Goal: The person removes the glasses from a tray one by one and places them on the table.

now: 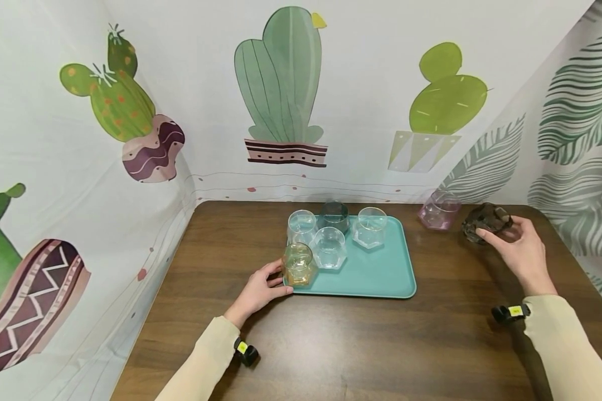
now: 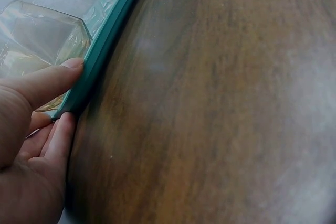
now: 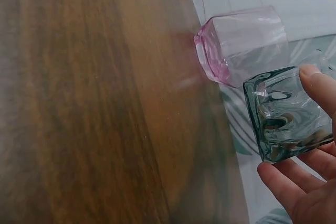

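Note:
My right hand [image 1: 524, 250] grips a smoky grey faceted glass [image 1: 489, 218] at the table's right side. In the right wrist view the glass [image 3: 281, 111] lies between thumb and fingers, tilted in the head view. A pink-tinted glass [image 1: 440, 210] stands just left of it. My left hand [image 1: 261, 289] holds the front left corner of a teal tray [image 1: 371, 287], thumb at the rim. An amber glass [image 1: 299, 273] stands on that corner, close beside the fingers. Behind it on the tray are several clear glasses [image 1: 329, 250] and a dark grey glass [image 1: 334, 214].
The brown wooden table [image 1: 381, 345] meets a white cloth backdrop [image 1: 361, 100] printed with cacti and leaves. Glasses crowd the tray's left and back parts. The pink glass stands near the table's back edge.

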Tool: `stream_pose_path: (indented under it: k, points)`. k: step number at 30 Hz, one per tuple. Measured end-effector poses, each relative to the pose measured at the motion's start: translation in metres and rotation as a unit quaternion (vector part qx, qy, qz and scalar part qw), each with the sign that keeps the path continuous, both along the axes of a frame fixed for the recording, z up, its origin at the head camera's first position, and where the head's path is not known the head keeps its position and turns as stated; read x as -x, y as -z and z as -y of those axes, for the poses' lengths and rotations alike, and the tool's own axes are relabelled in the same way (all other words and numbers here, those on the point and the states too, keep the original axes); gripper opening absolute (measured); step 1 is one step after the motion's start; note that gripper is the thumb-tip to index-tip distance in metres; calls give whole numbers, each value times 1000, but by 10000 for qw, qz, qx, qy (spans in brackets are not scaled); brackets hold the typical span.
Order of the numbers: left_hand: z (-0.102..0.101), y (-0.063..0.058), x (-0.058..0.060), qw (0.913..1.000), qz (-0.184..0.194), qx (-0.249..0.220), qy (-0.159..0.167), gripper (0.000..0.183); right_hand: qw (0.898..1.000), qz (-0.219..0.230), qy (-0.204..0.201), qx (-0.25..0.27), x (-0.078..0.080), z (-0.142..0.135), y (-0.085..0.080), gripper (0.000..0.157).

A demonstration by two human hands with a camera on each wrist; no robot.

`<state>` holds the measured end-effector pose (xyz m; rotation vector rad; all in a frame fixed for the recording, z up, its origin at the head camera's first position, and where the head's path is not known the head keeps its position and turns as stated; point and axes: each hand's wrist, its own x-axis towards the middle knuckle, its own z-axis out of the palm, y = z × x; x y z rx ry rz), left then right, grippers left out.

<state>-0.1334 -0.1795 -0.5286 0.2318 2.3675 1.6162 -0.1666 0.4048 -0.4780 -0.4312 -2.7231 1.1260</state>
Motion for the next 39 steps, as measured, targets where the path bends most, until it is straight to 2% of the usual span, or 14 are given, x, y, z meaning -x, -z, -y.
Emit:
stream_pose_path:
  k: [11, 17, 23, 32, 39]
  points:
    - [1, 2, 0, 10000, -30, 4, 70, 79, 9994, 49, 320, 129, 28, -6, 11, 96]
    - [2, 5, 1, 9999, -116, -13, 55, 78, 9994, 180, 234, 167, 38, -6, 18, 99]
    - [1, 3, 1, 10000, -74, -20, 30, 78, 9994, 187, 193, 196, 45, -2, 21, 98]
    - [-1, 2, 0, 10000, 3, -13, 11, 79, 9990, 166, 361, 226, 51, -1, 26, 98]
    - [0, 0, 0, 10000, -44, 0, 10, 78, 9992, 96, 288, 273, 53, 0, 32, 97]
